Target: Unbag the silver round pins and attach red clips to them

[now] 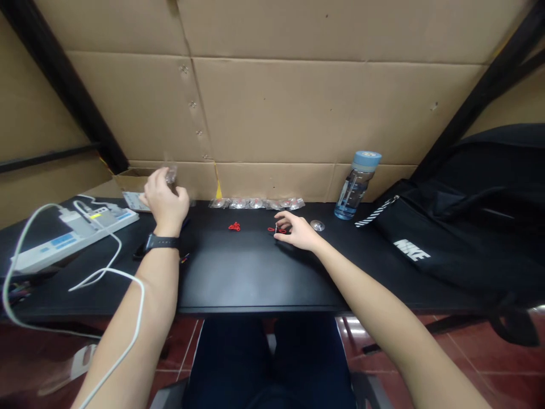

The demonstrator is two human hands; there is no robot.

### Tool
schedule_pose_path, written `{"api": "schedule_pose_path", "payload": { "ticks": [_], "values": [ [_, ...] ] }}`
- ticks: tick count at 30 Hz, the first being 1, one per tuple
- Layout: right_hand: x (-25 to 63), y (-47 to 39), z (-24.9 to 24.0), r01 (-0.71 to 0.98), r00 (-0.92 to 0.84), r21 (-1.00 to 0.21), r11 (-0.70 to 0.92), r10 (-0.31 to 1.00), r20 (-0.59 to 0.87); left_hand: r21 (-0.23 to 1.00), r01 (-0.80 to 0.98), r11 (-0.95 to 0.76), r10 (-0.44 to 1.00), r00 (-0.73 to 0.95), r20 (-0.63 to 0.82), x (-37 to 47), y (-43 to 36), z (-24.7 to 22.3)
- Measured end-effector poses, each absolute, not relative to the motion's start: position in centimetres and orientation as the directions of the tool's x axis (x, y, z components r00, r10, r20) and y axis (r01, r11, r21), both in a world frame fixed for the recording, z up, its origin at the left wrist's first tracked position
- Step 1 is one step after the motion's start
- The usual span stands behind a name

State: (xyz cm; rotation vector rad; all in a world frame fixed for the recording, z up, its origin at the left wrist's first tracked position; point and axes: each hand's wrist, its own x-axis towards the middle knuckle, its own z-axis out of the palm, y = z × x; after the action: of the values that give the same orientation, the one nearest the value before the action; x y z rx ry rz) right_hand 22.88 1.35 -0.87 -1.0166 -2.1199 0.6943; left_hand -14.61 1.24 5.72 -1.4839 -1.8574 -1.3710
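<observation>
From my end I start at the left, where the power strip (38, 257) lies off to the side, presumably to keep its cables away from the work. Beside the cardboard box (130, 180), the left hand (164, 199) is raised and partly curled, grasping a clear packet (171, 173); blur hides how firmly. Along the back edge I see a row of packets (256, 203), perhaps lined up to leave working room in front. A red cord bundle (234, 226) lies on the table (238, 278). Next, the right hand (300, 232) has thumb and fingertips slightly parted around a red piece (271, 229); I cannot tell whether they pinch it. Farther right sit a clear disc (317, 225), a bottle (354, 190) and a bag (409, 224).
</observation>
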Motion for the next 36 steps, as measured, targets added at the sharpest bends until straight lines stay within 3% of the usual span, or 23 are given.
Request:
{"api": "schedule_pose_path", "payload": {
  "ticks": [3,8,11,14,18,21,26,30,36],
  "values": [
    [23.2,1.8,-0.7,0.433,-0.422,-0.716,0.547,0.825,0.375,0.333,0.926,-0.18,0.599,-0.165,0.784,-11.0,0.6,6.3],
    [25.2,2.7,0.4,0.384,-0.235,-0.775,0.502,0.865,0.443,0.135,0.87,-0.474,0.76,0.327,0.561,-4.1,0.1,3.8],
    [26.6,3.1,0.9,0.367,-0.182,-0.782,0.503,0.864,0.47,0.13,0.731,-0.67,0.721,0.601,0.345,-1.0,-0.6,1.7],
    [27.3,3.3,1.1,0.407,-0.175,-0.762,0.503,0.862,0.475,0.222,0.584,-0.781,0.622,0.762,0.18,0.5,-1.4,0.6],
    [27.3,3.0,1.6,0.458,-0.226,-0.724,0.516,0.855,0.466,0.288,0.576,-0.765,0.639,0.732,0.235,1.2,-1.8,0.4],
    [27.1,2.6,2.0,0.489,-0.263,-0.691,0.533,0.845,0.466,0.188,0.631,-0.752,0.657,0.7,0.279,1.3,-1.6,0.0],
    [27.3,2.5,2.2,0.537,-0.322,-0.599,0.594,0.801,0.505,0.093,0.659,-0.746,0.661,0.719,0.215,1.3,-1.1,-1.3],
    [27.5,2.6,2.2,0.595,-0.375,-0.5,0.629,0.768,0.519,0.124,0.648,-0.752,0.659,0.727,0.193,1.4,-1.1,-1.5],
    [27.4,2.3,2.4,0.592,-0.393,-0.515,0.619,0.78,0.486,0.164,0.637,-0.753,0.657,0.72,0.224,1.4,-1.2,-0.7]
  ]
}}
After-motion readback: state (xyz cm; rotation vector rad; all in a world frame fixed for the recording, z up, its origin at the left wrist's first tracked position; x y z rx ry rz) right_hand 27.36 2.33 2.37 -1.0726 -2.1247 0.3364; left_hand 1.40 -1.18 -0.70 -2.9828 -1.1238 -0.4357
